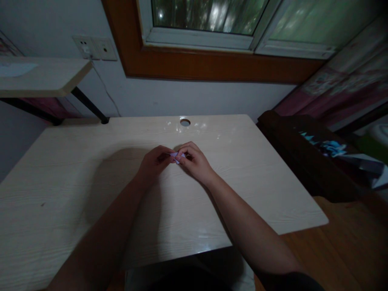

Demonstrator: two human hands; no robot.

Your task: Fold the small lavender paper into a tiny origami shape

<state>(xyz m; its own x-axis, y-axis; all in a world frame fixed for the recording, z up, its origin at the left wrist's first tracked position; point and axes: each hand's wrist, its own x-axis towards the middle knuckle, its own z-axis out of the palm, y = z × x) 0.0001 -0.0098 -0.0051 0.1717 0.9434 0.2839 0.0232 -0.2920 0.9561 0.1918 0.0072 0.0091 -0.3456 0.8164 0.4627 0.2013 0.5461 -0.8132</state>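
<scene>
Between my two hands is a small piece of folded paper (177, 160), pale purple with pointed corners. My left hand (154, 162) pinches its left side between thumb and forefinger. On the other side, my right hand (195, 161) grips it with thumb and fingertips, covering part of the paper. Both hands are close together over the middle of the light wood-grain desk (242, 169). The exact shape of the folds is too small and covered to make out.
Behind the hands, a round cable hole (185, 122) opens near the desk's back edge. A raised shelf (45, 76) on black legs stands at the back left. Dark furniture (303, 161) with assorted items adjoins the right side. A window (209, 24) is above.
</scene>
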